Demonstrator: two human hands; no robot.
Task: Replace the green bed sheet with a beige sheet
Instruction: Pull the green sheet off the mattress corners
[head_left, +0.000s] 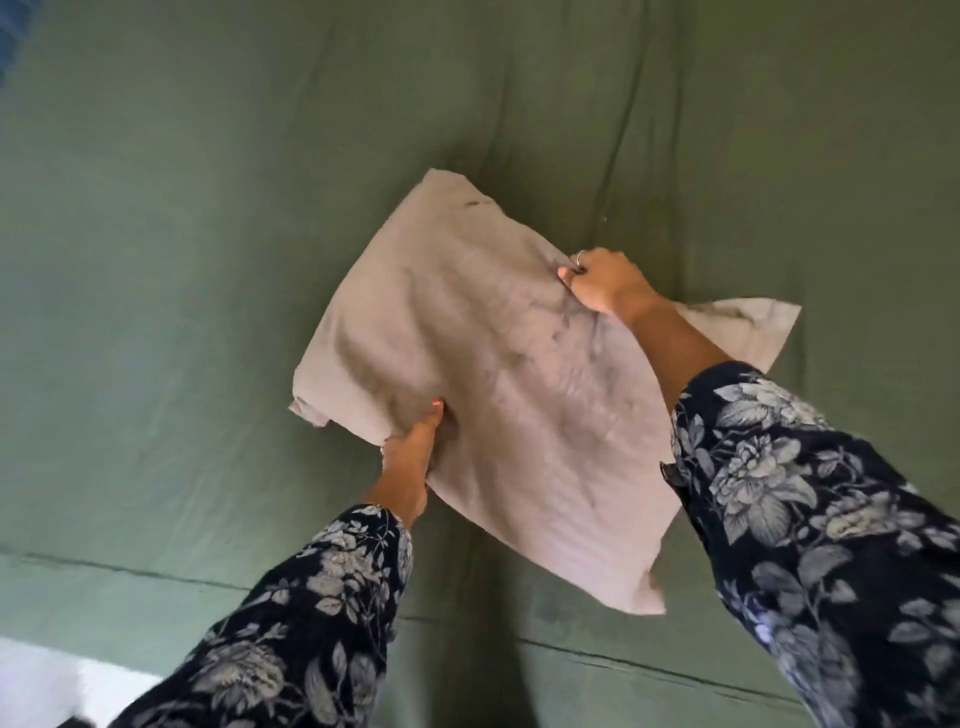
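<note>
Green bed sheet (208, 260); beige pillow (493, 405); navy sleeves (810, 519) (pale floral print).

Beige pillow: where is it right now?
Head view, centre frame: the beige pillow sits over the green bed sheet, gripped by the left hand at its near-left edge and the right hand at its far-right edge.

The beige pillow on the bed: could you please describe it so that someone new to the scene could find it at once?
A green sheet covers the whole bed. Near its middle lies one beige pillow, set at a slant, with the left hand gripping its near-left edge and the right hand gripping its far-right edge. It is the only pale, padded thing on the green.
</note>
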